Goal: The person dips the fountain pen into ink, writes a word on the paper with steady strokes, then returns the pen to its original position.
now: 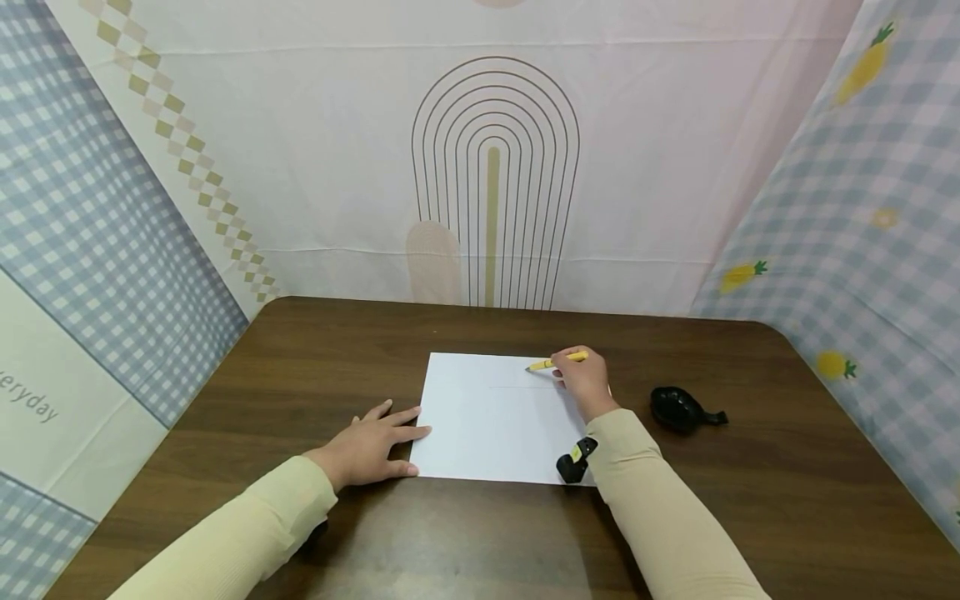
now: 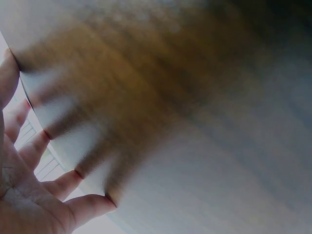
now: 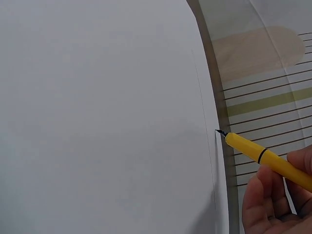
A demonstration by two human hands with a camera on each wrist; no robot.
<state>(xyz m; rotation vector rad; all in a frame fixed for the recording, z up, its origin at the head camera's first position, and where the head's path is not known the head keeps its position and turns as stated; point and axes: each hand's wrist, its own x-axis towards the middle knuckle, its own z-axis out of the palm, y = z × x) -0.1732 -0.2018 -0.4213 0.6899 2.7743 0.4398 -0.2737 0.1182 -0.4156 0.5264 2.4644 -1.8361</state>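
A white sheet of paper (image 1: 480, 433) lies on the brown table, with one thin straight line (image 1: 517, 387) across its upper right part. My right hand (image 1: 583, 379) pinches a yellow fountain pen (image 3: 265, 157) between thumb and fingers. The dark nib points left, close over the paper near its top edge, beyond the line. At the sheet's left side my left hand (image 1: 375, 446) rests palm down with fingers spread, its fingertips on the paper's edge. The left wrist view shows those fingers (image 2: 63, 185) stretched out against the dark, blurred tabletop.
A shiny black rounded object with a narrow neck (image 1: 678, 409) lies on the table (image 1: 720, 500), right of my right forearm. A small black wrist camera (image 1: 573, 467) overlaps the paper's lower right corner. Patterned cloths (image 1: 337, 167) hang behind the table and along both sides.
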